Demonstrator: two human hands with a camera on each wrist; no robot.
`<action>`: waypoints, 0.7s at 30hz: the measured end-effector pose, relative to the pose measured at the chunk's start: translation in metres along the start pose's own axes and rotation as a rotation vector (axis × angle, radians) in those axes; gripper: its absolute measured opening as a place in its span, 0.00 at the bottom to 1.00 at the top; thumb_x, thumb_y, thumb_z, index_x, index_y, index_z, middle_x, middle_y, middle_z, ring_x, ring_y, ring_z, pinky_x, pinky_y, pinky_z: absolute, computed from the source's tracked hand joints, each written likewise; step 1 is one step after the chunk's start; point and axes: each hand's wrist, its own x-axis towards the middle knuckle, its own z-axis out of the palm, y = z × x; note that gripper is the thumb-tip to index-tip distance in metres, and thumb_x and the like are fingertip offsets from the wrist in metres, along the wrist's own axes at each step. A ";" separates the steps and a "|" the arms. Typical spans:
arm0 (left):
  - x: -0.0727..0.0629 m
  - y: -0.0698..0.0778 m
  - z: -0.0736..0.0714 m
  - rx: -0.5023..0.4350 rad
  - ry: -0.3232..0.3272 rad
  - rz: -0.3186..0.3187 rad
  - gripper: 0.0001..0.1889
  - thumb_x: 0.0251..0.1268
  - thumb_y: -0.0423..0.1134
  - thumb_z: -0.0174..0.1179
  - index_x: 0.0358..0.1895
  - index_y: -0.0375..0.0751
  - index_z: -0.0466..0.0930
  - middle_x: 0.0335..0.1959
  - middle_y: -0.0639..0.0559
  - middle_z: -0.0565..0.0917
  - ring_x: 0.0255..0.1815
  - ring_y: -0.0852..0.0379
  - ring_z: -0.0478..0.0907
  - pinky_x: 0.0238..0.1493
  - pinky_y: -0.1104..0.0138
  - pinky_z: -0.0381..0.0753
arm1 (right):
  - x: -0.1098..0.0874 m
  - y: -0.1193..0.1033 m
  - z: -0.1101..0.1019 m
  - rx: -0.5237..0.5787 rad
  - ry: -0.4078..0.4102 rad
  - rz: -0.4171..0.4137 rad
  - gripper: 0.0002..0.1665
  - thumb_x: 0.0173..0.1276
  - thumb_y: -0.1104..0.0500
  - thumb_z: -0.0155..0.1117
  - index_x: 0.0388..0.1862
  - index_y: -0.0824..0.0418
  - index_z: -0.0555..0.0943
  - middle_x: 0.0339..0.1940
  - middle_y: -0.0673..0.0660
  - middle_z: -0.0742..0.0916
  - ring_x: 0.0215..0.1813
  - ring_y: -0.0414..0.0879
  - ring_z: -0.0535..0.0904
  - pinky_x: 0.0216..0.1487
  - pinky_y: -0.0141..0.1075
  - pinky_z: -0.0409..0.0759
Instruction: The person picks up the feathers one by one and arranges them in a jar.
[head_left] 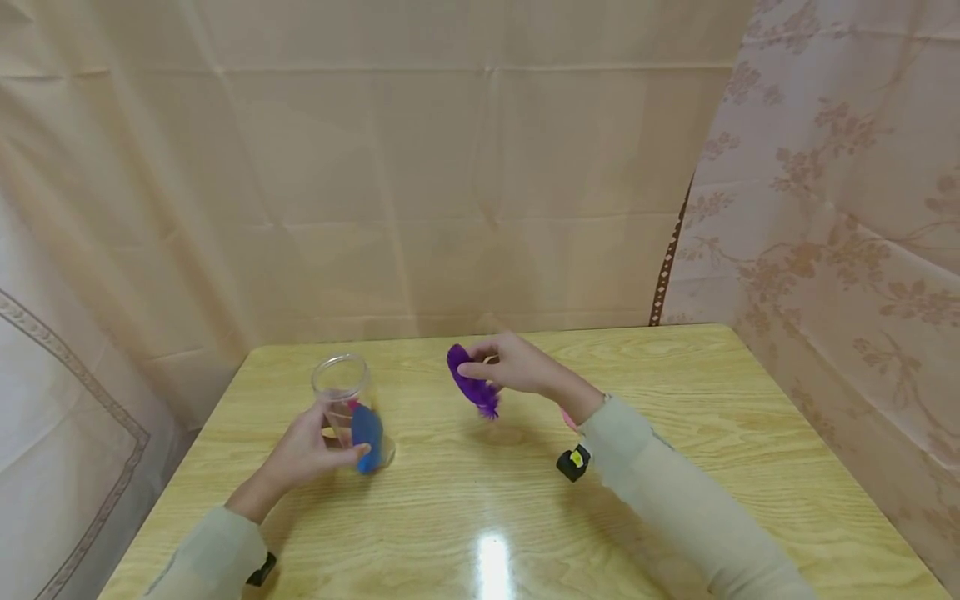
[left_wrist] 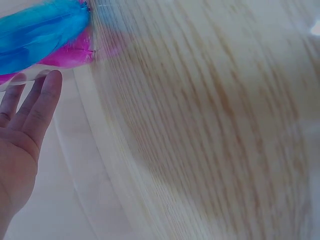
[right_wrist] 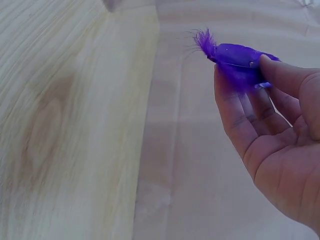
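My left hand [head_left: 303, 450] grips a clear cup [head_left: 341, 367] at the left of the table, its thumb on the near side and the other fingers behind. Inside the cup lie a blue feather [left_wrist: 42, 35] and a pink feather [left_wrist: 75, 54]; through the wall the blue one shows in front. To the right of the cup, my right hand [head_left: 517, 364] pinches a purple feather [head_left: 472, 381] between thumb and fingers, above the tabletop. Its fluffy end points away from the palm in the right wrist view, where the thumb [right_wrist: 287, 75] presses on the vane.
Wood-grained table [head_left: 480, 475] lies under both hands. Something pink [head_left: 570, 419] peeks out beside the right sleeve, mostly hidden. A beige curtain [head_left: 450, 192] hangs behind the table's far edge, and a flowered cloth [head_left: 840, 208] hangs on the right.
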 end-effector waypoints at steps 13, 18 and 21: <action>0.000 -0.003 -0.001 0.046 0.003 -0.010 0.38 0.51 0.35 0.79 0.65 0.45 0.67 0.48 0.40 0.80 0.38 0.49 0.82 0.38 0.67 0.86 | 0.007 -0.021 0.010 0.121 0.000 -0.022 0.10 0.74 0.63 0.65 0.49 0.66 0.83 0.39 0.60 0.86 0.41 0.52 0.86 0.39 0.46 0.88; 0.000 -0.003 -0.001 0.036 0.002 -0.010 0.38 0.51 0.35 0.79 0.65 0.45 0.67 0.49 0.40 0.80 0.37 0.50 0.81 0.38 0.67 0.86 | 0.009 -0.024 0.013 0.131 0.010 -0.018 0.10 0.74 0.62 0.65 0.49 0.66 0.83 0.40 0.60 0.86 0.40 0.52 0.86 0.39 0.46 0.88; 0.000 -0.004 -0.001 0.028 -0.001 -0.003 0.38 0.52 0.35 0.79 0.65 0.43 0.67 0.49 0.39 0.80 0.37 0.51 0.81 0.38 0.67 0.86 | 0.011 -0.026 0.014 0.150 0.009 -0.018 0.10 0.75 0.61 0.64 0.49 0.66 0.83 0.40 0.60 0.86 0.40 0.52 0.86 0.40 0.47 0.88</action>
